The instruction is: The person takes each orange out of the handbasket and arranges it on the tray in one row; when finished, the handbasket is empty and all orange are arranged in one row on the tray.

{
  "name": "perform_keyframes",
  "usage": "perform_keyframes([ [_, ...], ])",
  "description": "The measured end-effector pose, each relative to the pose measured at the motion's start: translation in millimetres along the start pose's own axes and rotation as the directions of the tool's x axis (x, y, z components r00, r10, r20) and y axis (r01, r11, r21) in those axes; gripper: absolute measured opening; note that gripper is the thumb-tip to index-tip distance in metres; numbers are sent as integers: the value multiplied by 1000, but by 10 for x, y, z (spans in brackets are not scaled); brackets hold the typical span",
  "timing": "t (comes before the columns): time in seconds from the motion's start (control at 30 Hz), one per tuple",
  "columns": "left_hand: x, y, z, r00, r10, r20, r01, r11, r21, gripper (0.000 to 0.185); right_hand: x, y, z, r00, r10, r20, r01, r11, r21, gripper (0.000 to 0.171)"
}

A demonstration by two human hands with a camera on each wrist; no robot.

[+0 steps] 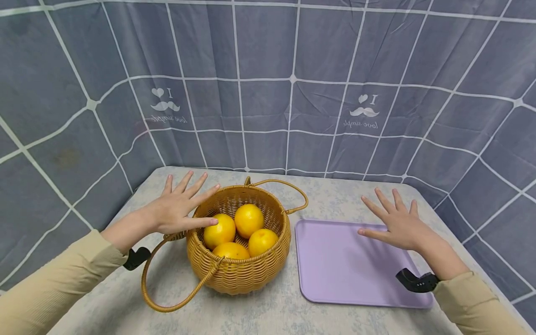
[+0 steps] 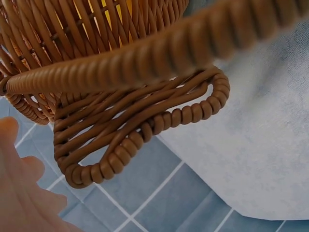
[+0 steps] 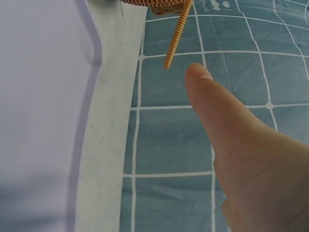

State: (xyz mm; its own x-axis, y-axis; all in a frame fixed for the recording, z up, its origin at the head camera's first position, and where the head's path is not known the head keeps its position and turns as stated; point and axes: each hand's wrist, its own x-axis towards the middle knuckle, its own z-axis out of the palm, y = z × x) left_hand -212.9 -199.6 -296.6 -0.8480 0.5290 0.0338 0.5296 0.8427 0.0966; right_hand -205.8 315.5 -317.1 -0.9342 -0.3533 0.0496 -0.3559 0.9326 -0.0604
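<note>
A round wicker basket [image 1: 238,274] with two looped handles stands left of the middle, holding several yellow-orange fruits that look like oranges [image 1: 249,220]. My left hand [image 1: 180,209] is spread flat over the basket's left rim, thumb overlapping one fruit in the head view. Up close in the left wrist view are the basket's handle [image 2: 145,63] and a woven side tab [image 2: 120,121], with part of that hand at the left edge. Above the far right part of a lilac tray [image 1: 335,274], my right hand [image 1: 398,225] has its fingers spread and holds nothing.
A pale patterned cloth [image 1: 268,316] covers the table. Blue-grey checked curtains [image 1: 268,107] hang behind it and at both sides. One basket handle [image 1: 152,284] juts out to the front left, the other [image 1: 303,200] toward the back right. Black wrist cameras [image 1: 416,281] sit below both wrists.
</note>
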Motion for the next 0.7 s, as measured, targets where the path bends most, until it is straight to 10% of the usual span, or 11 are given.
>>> perform_keyframes([
  [0.7, -26, 11, -37, 1000, -4, -12, 4, 1000, -4, 80, 7, 12, -66, 1000, -14, -6, 14, 1000, -12, 90],
])
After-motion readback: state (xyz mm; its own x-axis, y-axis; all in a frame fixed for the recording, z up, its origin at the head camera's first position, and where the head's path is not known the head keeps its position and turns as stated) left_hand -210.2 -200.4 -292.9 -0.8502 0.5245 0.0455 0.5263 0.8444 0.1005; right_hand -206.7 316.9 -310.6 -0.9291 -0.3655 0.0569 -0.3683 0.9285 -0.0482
